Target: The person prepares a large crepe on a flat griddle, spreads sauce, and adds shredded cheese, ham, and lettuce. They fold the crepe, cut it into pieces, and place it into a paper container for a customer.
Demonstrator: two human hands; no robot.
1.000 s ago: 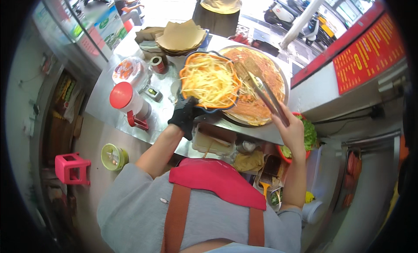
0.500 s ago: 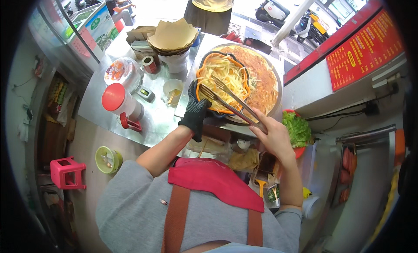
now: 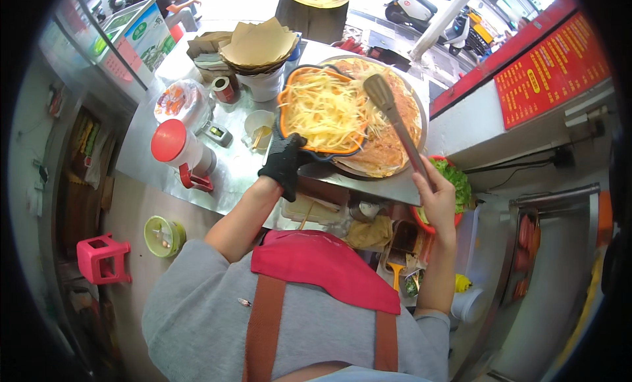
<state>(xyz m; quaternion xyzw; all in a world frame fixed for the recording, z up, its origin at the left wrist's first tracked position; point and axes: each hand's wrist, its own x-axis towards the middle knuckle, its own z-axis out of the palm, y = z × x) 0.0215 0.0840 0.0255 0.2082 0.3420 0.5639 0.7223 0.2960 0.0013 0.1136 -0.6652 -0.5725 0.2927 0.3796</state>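
My left hand (image 3: 284, 161), in a black glove, grips the near left edge of an orange-rimmed basket (image 3: 282, 122). Pale yellow shredded strips, like potato, fill the basket (image 3: 322, 112). It is held over the left part of a large round flatbread (image 3: 398, 128) with a reddish-brown sauce, lying on a round griddle (image 3: 424, 128). Bare, my right hand (image 3: 436, 196) is closed around the handle end of metal tongs (image 3: 398, 119). The tongs' tips are together above the flatbread, to the right of the basket. Some strips lie on the flatbread beside the basket.
On the metal counter at left are a red-lidded pitcher (image 3: 172, 145), a clear cup (image 3: 258, 125), a label roll (image 3: 224, 90) and brown paper bags (image 3: 260, 46). A red basket of lettuce (image 3: 454, 181) sits at right. A person (image 3: 313, 17) stands beyond the counter.
The tongs have come out of the strips and moved right over the flatbread, their tips closing together. The basket has shifted left and turned a little. My right hand has moved right.
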